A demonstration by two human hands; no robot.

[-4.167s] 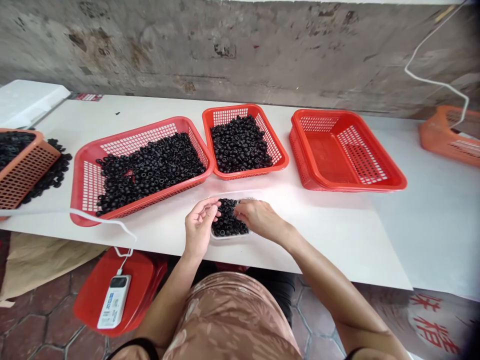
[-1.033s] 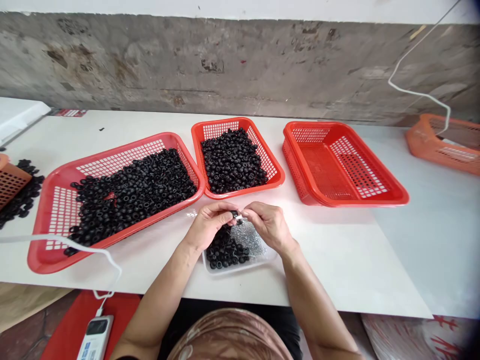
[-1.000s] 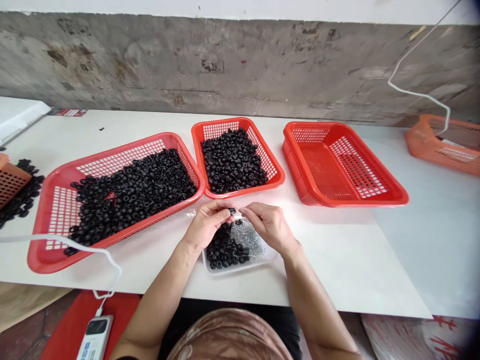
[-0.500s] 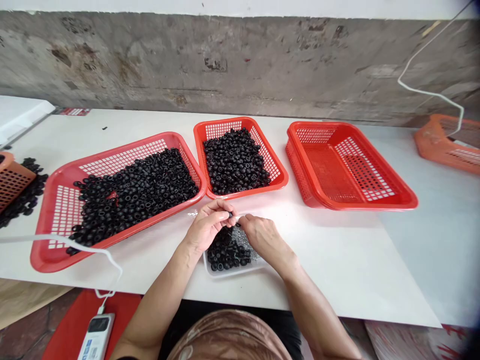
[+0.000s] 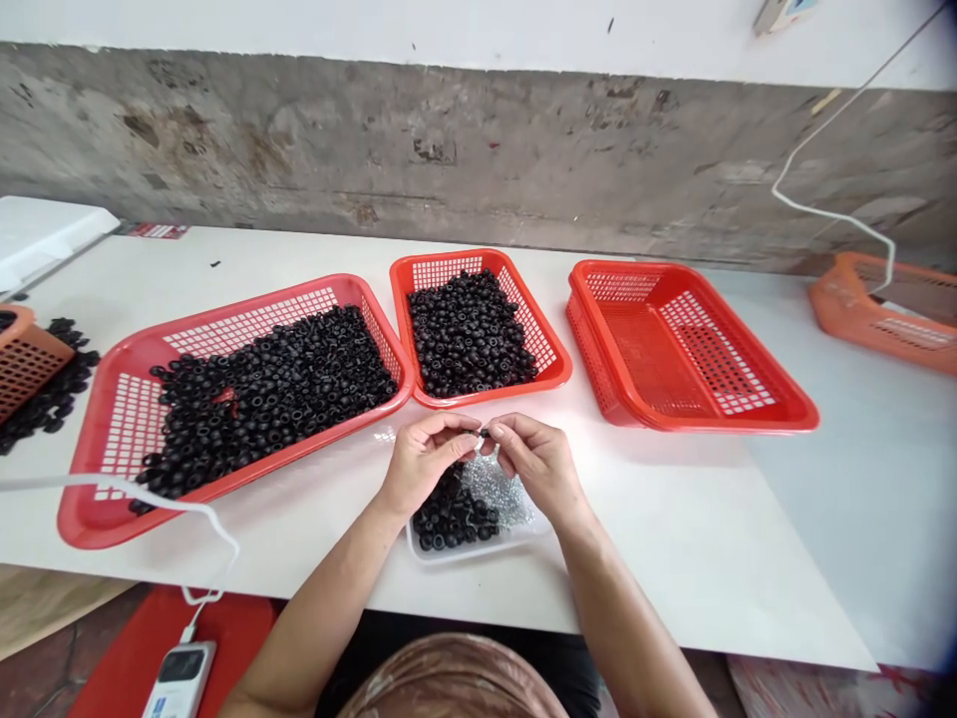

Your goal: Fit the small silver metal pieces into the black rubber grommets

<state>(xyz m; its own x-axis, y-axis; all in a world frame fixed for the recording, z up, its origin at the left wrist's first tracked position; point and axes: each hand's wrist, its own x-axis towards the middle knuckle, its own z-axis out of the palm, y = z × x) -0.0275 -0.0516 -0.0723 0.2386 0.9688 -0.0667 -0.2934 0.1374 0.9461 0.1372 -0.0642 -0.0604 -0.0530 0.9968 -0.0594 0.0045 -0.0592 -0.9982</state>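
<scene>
My left hand (image 5: 428, 457) and my right hand (image 5: 536, 461) meet fingertip to fingertip above a shallow translucent tray (image 5: 478, 550). Between the pinched fingertips of both hands is a small black piece (image 5: 484, 433), partly covered by the fingers. Black rings (image 5: 449, 524) lie in the left part of the tray, and small clear, shiny beads (image 5: 502, 491) fill its right part. Behind the hands stands a red basket (image 5: 554, 377) holding many black rings. A larger pinkish-red basket (image 5: 97, 519) with more black pieces is at the left.
Stacked red baskets (image 5: 793, 414) stand to the right, an orange basket (image 5: 844, 309) beyond them. At far left, an orange basket (image 5: 34, 354) lies beside loose black pieces. A white cable (image 5: 179, 504) runs to a power bank (image 5: 179, 678) on a red stool. A wall backs the table.
Both hands have turned so their fingertips face each other around the black piece, and the right hand has shifted, uncovering more clear beads. The camera view has tilted up slightly.
</scene>
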